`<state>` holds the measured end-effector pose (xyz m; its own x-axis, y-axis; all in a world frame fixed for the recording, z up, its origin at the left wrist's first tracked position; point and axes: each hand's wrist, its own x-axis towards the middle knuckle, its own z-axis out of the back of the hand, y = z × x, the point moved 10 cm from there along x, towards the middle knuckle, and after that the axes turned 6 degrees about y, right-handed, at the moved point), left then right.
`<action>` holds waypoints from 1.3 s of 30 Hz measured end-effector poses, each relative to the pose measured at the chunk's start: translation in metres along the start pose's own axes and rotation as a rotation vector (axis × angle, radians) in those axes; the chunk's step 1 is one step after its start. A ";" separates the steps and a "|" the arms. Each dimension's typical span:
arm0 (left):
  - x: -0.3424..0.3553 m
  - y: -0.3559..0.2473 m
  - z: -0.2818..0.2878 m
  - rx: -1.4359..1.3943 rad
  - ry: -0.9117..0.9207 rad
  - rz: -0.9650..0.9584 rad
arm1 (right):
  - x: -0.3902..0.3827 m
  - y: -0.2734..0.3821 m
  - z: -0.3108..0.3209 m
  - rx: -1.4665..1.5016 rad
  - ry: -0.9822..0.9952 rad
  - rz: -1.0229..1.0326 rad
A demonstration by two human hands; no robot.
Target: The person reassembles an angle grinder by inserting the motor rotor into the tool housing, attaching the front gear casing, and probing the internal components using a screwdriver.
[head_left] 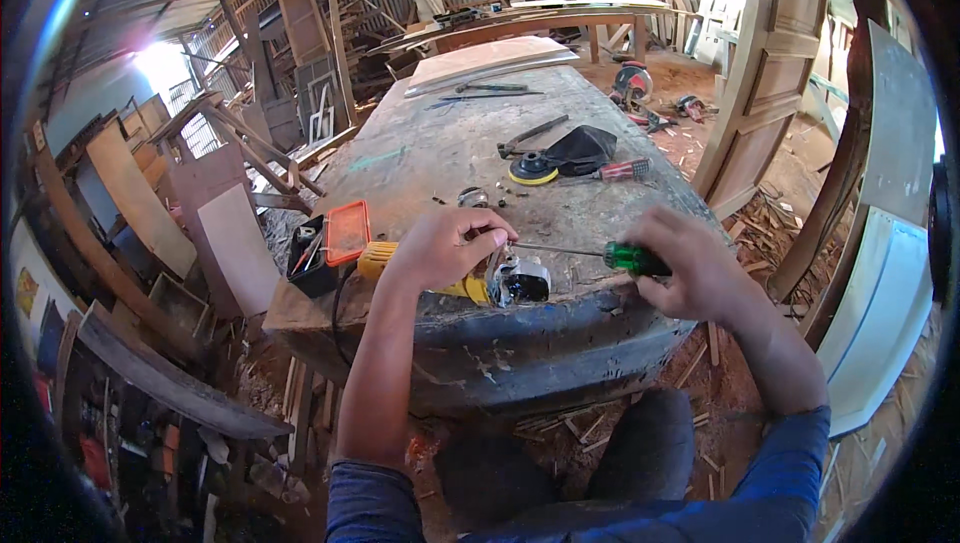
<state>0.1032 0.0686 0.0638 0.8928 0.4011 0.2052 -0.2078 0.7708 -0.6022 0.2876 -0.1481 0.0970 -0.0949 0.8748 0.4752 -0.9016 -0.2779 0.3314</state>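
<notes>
My right hand [685,258] is wrapped round the green handle of a screwdriver [622,258], its shaft pointing left. At the tip, my left hand [445,248] pinches with thumb and forefinger; what lies between them is too small to make out. Beneath that hand lies a yellow power tool [376,259] with an exposed silver and black head, near the bench's front edge. A round metal part [472,197] and several tiny loose pieces sit just beyond. Farther off are a black pad with a yellow rim [532,171], a black bag [584,149] and a red-handled tool [625,170].
The worn workbench [400,178] bears a black case [312,261] with an orange lid [348,233] at left and flat boards [490,58] at its far end. A wooden door panel [765,83] stands at right. Wood scraps and tools, including a red circular saw [632,81], lie on the floor.
</notes>
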 end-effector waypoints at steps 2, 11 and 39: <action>0.003 0.002 -0.002 -0.008 0.014 0.024 | -0.014 0.016 -0.006 -0.314 -0.068 0.251; 0.003 0.010 -0.003 0.002 0.011 0.073 | 0.008 -0.034 -0.024 0.099 0.141 -0.135; 0.007 0.006 -0.003 0.015 0.005 0.034 | 0.003 -0.045 -0.032 0.271 0.258 -0.257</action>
<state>0.1092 0.0748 0.0596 0.8871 0.4249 0.1805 -0.2444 0.7640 -0.5972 0.3145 -0.1202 0.0574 -0.0159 0.9897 0.1421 -0.7701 -0.1027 0.6296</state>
